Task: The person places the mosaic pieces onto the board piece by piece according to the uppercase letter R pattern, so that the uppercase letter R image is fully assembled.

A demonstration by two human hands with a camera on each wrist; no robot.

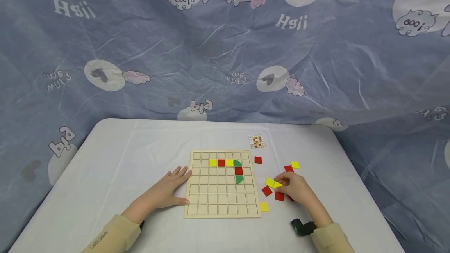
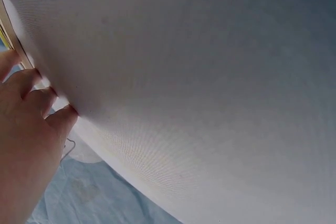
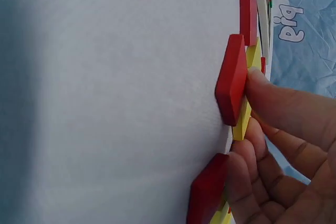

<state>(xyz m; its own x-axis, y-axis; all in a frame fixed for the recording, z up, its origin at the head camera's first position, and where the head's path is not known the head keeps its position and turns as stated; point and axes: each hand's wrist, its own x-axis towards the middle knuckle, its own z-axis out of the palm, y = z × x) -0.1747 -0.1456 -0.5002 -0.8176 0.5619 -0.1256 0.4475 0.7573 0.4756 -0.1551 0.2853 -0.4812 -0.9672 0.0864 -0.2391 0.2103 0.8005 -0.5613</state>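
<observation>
Loose tiles [image 1: 266, 191] lie right of the board [image 1: 222, 188] on the table [image 1: 140, 151], a card [image 1: 257, 141] behind them.

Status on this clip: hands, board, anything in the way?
Left hand touching left edge of board. Right hand pinching yellow tile. Six pieces set in board. Loose red tiles close around right hand.

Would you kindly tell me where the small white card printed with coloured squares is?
In the head view, the card lies beyond the far right corner of the wooden grid board, with a red square tile on its near side.
</observation>
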